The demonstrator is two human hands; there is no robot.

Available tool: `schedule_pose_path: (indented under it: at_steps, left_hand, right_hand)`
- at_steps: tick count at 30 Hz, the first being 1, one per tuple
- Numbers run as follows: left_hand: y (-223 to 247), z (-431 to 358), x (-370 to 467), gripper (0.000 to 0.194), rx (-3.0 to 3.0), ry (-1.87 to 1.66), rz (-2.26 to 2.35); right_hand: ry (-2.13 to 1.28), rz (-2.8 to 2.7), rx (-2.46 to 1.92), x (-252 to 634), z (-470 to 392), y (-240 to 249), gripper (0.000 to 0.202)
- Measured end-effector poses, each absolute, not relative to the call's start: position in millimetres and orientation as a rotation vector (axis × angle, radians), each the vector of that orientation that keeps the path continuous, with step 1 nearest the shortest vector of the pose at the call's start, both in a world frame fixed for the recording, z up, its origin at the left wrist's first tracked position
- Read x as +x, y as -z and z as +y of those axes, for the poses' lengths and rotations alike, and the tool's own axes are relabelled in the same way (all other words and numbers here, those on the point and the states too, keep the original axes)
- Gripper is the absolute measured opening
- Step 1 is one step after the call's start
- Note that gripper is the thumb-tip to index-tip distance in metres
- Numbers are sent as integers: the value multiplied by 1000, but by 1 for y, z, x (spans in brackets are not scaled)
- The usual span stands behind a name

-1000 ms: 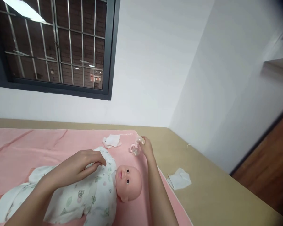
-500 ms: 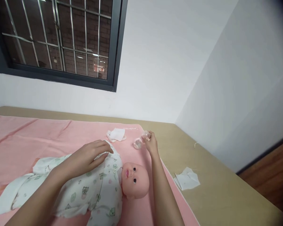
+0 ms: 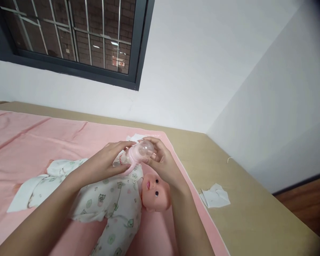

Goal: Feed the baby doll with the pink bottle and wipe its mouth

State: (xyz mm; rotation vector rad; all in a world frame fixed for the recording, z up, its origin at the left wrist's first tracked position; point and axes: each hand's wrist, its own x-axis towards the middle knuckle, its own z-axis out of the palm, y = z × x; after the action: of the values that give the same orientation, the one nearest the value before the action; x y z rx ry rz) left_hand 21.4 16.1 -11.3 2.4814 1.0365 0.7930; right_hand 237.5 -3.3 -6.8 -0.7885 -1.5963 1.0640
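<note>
A clear baby bottle (image 3: 134,156) with a pink collar, a pink handle and a transparent cap is held above the doll's chest. My left hand (image 3: 110,158) grips its body, the fingers and thumb on either side. Around the capped end at the right curl the fingers of my right hand (image 3: 161,160). Below lies a baby doll (image 3: 156,193) on its back, head to the right, in a white suit with a green and pink print. My right wrist hides part of its head.
A pink blanket (image 3: 21,142) spreads under the doll on a wooden surface (image 3: 245,213). One white cloth (image 3: 216,196) lies at the blanket's right edge; another (image 3: 135,137) is partly hidden behind my hands. Walls and a barred window (image 3: 77,32) stand behind.
My right hand has brought the bottle left and nearer from the blanket's far corner. My left hand has lifted off the doll and taken hold of the bottle. The view has tilted down slightly.
</note>
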Motion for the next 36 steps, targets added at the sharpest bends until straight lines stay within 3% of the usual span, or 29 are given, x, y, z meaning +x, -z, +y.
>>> schedule_pose_path:
  at_steps: [7, 13, 17, 36]
  left_hand:
    - [7, 14, 23, 69, 2340, -796, 926]
    - [6, 11, 23, 60, 2451, -984, 963]
    - [6, 10, 22, 59, 2436, -966, 934]
    - [9, 20, 23, 56, 2501, -936, 1022]
  right_hand:
    - [-1108, -1611, -734, 229, -13, 5, 50]
    - [-1019, -1562, -813, 223, -21, 1, 52]
    - [-1020, -1504, -847, 220, -22, 1, 42]
    - [-981, -1535, -855, 222, -16, 5, 40]
